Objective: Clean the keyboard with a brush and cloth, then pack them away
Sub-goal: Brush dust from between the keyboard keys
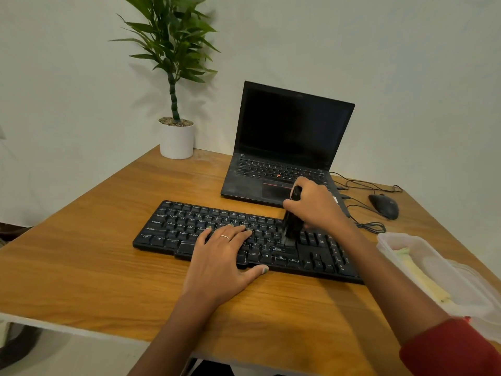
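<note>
On the wooden surface (95, 256) the black full-size keyboard (189, 226) lies nearest, with the open black laptop (287, 142) behind it. The white-potted green plant (176, 139) stands far left; the dark corded mouse (384, 206) and, nearer, the clear plastic container (439, 280) lie right.

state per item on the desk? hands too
keyboard: flat on the table, being brushed
brush: upright, bristles on the keys
right hand: grip closed round the brush
left hand: flat, pressing on the keyboard
laptop: lid open, screen dark
plastic container: open, yellow cloth inside
mouse: idle, wired
</note>
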`<action>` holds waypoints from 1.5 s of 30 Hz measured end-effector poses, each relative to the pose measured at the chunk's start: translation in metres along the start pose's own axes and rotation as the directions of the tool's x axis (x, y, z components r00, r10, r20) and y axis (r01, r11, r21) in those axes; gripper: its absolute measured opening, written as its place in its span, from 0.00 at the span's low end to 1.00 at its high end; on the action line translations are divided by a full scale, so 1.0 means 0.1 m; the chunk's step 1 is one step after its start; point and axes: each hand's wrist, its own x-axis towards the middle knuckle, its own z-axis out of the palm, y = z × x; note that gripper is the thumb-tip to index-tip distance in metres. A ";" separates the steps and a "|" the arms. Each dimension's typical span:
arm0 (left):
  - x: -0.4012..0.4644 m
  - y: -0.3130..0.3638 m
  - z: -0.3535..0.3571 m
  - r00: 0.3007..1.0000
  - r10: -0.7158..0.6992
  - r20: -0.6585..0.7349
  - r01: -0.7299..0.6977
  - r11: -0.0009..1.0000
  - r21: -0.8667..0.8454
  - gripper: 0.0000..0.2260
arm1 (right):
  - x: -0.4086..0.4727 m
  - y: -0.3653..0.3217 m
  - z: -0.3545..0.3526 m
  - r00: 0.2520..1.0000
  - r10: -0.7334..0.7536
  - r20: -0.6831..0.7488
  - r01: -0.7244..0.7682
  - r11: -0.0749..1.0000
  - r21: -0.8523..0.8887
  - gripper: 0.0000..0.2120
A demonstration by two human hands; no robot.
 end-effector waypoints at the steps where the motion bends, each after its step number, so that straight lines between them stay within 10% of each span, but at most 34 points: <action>1: 0.00 0.00 0.00 1.000 -0.001 -0.004 0.001 1.000 -0.004 0.36 | -0.02 0.00 0.05 0.996 -0.040 -0.079 0.039 0.999 -0.013 0.10; 7: 0.00 0.00 0.00 1.000 -0.002 0.003 0.002 1.000 0.006 0.37 | -0.05 -0.03 -0.02 0.997 0.044 0.061 -0.043 0.999 -0.012 0.11; 11: -0.01 0.00 -0.01 1.000 -0.002 -0.004 0.002 1.000 0.003 0.37 | -0.13 -0.06 0.12 0.982 -0.083 -0.169 0.060 0.989 -0.136 0.12; 16: 0.00 0.00 0.00 1.000 0.001 -0.007 -0.001 1.000 0.001 0.37 | -0.07 -0.12 -0.08 0.992 0.029 0.121 -0.021 0.998 -0.066 0.10; 20: 0.00 0.00 -0.01 1.000 0.000 -0.004 0.000 1.000 -0.002 0.37 | -0.14 -0.12 0.08 0.992 -0.066 -0.104 0.046 0.981 -0.187 0.14; 24: 0.00 0.00 -0.01 1.000 0.001 -0.005 -0.001 1.000 0.002 0.37 | -0.14 -0.16 0.00 0.998 0.016 0.067 -0.006 0.990 -0.144 0.15; 29: -0.01 0.00 -0.01 1.000 0.003 0.000 -0.003 1.000 0.002 0.37 | -0.25 -0.14 0.07 0.988 -0.087 -0.131 0.056 0.973 -0.224 0.14; 33: 0.00 0.01 -0.02 1.000 0.005 -0.009 -0.005 1.000 -0.005 0.37 | -0.26 -0.18 -0.08 0.994 0.013 0.105 0.002 0.990 -0.139 0.13; 45: -0.01 0.00 -0.01 1.000 0.002 -0.001 -0.002 1.000 0.004 0.37 | -0.43 -0.12 -0.07 0.997 -0.048 -0.066 0.037 0.985 -0.169 0.13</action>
